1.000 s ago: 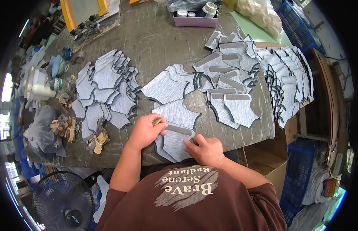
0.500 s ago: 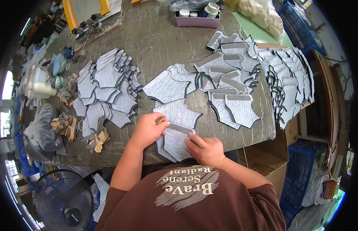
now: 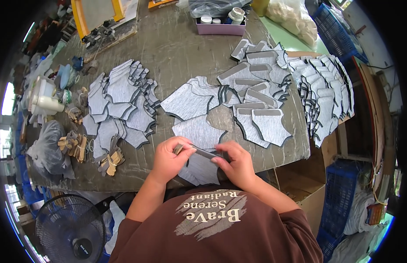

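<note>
My left hand (image 3: 169, 158) is closed on the left end of a grey fabric piece (image 3: 202, 166) at the table's front edge. A few small brownish strips (image 3: 179, 149) also stick out between its thumb and fingers. Along the piece's upper edge runs a darker grey strip (image 3: 203, 151). My right hand (image 3: 236, 164) grips the piece's right end, thumb on the near side; its fingertips are slightly blurred. Just beyond my hands lies another cut piece (image 3: 198, 130), overlapped by a small stack of dark-edged pieces (image 3: 186, 101).
Piles of cut pieces lie at left (image 3: 120, 94) and right (image 3: 267, 122), the right ones bearing dark strips. Bundled strips (image 3: 110, 163) and a plastic bag (image 3: 51, 147) sit left. A purple tray (image 3: 221, 29) stands at the back, a fan (image 3: 72, 228) below left.
The fabric piece has been raised and tilted, its strip edge now turned up. My right hand has shifted from lying over its right side to gripping the strip's right end.
</note>
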A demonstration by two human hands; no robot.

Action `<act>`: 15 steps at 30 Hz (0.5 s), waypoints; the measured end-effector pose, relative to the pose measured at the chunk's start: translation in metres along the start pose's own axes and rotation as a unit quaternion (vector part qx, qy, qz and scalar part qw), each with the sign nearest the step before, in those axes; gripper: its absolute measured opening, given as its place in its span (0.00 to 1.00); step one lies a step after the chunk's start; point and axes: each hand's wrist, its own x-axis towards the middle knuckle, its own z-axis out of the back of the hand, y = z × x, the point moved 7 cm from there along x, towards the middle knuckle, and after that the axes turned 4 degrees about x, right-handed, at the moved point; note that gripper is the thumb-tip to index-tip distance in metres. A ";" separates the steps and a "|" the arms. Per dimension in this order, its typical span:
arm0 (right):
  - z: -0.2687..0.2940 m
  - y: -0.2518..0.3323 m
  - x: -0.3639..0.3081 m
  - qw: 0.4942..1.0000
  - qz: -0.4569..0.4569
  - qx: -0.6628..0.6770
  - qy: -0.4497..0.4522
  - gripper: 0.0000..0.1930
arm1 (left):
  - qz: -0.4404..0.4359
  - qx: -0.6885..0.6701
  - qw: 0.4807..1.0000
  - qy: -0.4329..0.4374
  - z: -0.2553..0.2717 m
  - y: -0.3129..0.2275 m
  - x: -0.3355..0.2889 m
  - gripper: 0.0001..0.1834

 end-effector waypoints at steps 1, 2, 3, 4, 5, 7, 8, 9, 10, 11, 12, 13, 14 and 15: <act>-0.005 -0.006 0.002 0.999 -0.006 0.045 0.022 0.09 | 0.033 -0.036 0.999 -0.009 -0.003 0.003 -0.002 0.06; -0.008 -0.008 0.006 0.995 -0.012 0.090 0.043 0.08 | 0.066 -0.071 0.995 -0.018 -0.005 0.006 -0.003 0.06; 0.000 -0.009 0.009 0.994 -0.039 0.094 0.027 0.03 | 0.155 -0.100 0.983 0.021 -0.009 0.015 -0.005 0.06; 0.008 -0.007 0.014 0.998 -0.005 0.060 0.022 0.03 | 0.155 -0.099 0.983 0.016 -0.007 0.017 -0.005 0.06; 0.022 -0.006 0.019 0.999 -0.003 0.046 0.015 0.04 | 0.171 -0.162 0.972 0.003 -0.009 0.024 -0.007 0.06; 0.061 -0.003 0.032 1.000 -0.022 0.005 -0.005 0.05 | 0.161 -0.190 0.968 0.019 -0.012 0.035 -0.012 0.11; 0.081 -0.006 0.037 0.999 -0.046 -0.020 -0.020 0.05 | 0.161 -0.191 0.968 0.019 -0.010 0.037 -0.013 0.11; 0.100 -0.002 0.044 0.990 -0.031 -0.127 -0.054 0.06 | 0.134 -0.226 0.964 0.043 -0.011 0.031 -0.013 0.19; 0.113 0.005 0.051 0.969 -0.017 -0.232 -0.087 0.07 | 0.106 -0.261 0.957 0.067 -0.012 0.024 -0.012 0.27; 0.117 0.019 0.054 0.943 0.013 -0.304 -0.136 0.08 | 0.134 -0.253 0.955 0.082 -0.014 0.020 -0.012 0.43; 0.110 0.021 0.054 0.943 0.014 -0.304 -0.136 0.08 | 0.114 -0.277 0.950 0.092 -0.018 0.022 -0.011 0.48; 0.096 0.021 0.055 0.957 0.042 -0.261 -0.117 0.08 | 0.094 -0.275 0.952 0.094 -0.019 0.018 -0.008 0.49; 0.082 0.022 0.051 0.969 0.066 -0.217 -0.098 0.08 | 0.074 -0.273 0.954 0.099 -0.022 0.009 -0.007 0.51; 0.058 0.023 0.047 0.988 0.049 -0.143 -0.039 0.07 | 0.074 -0.273 0.954 0.099 -0.025 0.006 -0.006 0.51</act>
